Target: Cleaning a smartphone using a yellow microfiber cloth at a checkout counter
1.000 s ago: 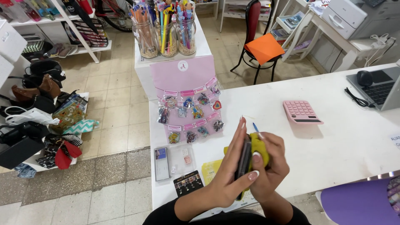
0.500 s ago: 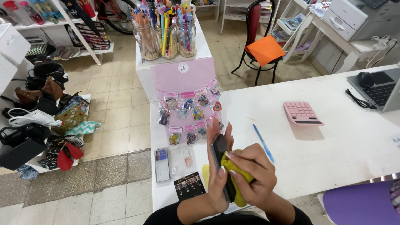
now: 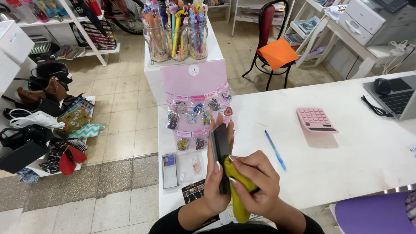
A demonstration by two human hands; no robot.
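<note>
- Low at the near edge of the white counter (image 3: 346, 173), the left hand (image 3: 219, 182) grasps a black phone (image 3: 220, 149) held on edge, fingers wrapped round its back and the thumb lying along its near side.
- Pressed against that phone from the other side, the right hand (image 3: 255, 180) is clenched around a yellow cloth (image 3: 236, 197), which is bunched between palm and phone and hangs out below the fingers.
- Both hands touch each other over the counter edge, with the phone standing upright between them, its top end rising above the fingertips.
- Just behind the phone stands a pink display card (image 3: 195, 102) hung with small bagged charms, leaning against a white stand.
- Left of the hands, flat on the counter, lie a small grey device (image 3: 169, 170) and a clear plastic box (image 3: 191, 164); a dark printed card (image 3: 194, 190) lies partly under the left wrist.
- Right of the hands a blue pen (image 3: 275, 149) lies at a slant on the bare counter, apart from them.
- Further right sits a pink calculator (image 3: 315, 120), and at the far right edge an open laptop (image 3: 396, 97) with a black mouse resting on it.
- Beyond the display card, glass jars (image 3: 180, 39) full of coloured pens stand on top of the stand.
- Across the tiled floor a red chair (image 3: 273, 39) carries an orange sheet on its seat.
</note>
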